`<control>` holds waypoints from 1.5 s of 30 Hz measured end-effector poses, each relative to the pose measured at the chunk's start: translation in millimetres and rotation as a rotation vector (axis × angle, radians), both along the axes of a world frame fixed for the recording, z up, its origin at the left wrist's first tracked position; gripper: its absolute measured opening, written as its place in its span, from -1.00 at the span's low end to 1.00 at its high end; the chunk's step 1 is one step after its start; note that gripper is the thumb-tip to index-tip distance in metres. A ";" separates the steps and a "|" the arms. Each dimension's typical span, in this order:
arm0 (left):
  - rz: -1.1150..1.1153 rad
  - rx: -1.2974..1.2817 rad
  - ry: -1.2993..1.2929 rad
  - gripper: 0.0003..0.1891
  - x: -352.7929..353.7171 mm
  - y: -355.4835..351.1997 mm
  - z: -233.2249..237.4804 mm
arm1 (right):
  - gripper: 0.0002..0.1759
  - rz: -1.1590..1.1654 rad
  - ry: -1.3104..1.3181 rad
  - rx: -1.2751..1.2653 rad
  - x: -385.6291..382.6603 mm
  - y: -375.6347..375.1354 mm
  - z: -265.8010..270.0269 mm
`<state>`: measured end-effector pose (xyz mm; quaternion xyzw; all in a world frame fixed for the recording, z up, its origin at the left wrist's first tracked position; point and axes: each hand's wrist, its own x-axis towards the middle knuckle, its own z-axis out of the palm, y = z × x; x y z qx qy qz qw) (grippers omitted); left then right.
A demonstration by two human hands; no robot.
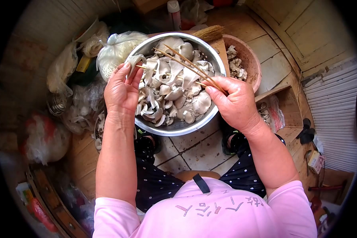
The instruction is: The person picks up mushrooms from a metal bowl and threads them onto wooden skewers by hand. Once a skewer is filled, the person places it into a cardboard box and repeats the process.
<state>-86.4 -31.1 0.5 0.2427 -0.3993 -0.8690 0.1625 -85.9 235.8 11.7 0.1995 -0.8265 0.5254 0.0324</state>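
A wide metal basin (177,132) full of grey oyster mushrooms (201,102) sits in front of me. Over its left rim, my left hand (122,85) pinches a mushroom piece (135,60) at the tip of a thin skewer. Several mushroom pieces (162,69) hang threaded along that skewer, across the basin. My right hand (236,99) is closed at the right rim on the skewer's other end. Two bare bamboo skewers (192,67) also stick out of this hand, pointing up and left. My right palm side is hidden.
A pink tub (254,59) with mushroom scraps stands right of the basin, beside a straw brush (209,33). A full plastic bag (117,49) leans near the left rim. Behind are a spray can (173,14) and, to the right, a wooden box (287,104).
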 end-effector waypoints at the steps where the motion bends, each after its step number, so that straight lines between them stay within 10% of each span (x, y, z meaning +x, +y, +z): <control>1: 0.001 0.000 0.000 -0.78 -0.2 -0.5 -1.0 | -0.81 0.001 0.015 -0.003 -0.2 -0.2 -0.5; 45: -0.188 0.066 -0.083 -0.66 14.4 42.9 4.9 | -0.80 -0.020 -0.074 -0.015 4.6 -4.3 6.8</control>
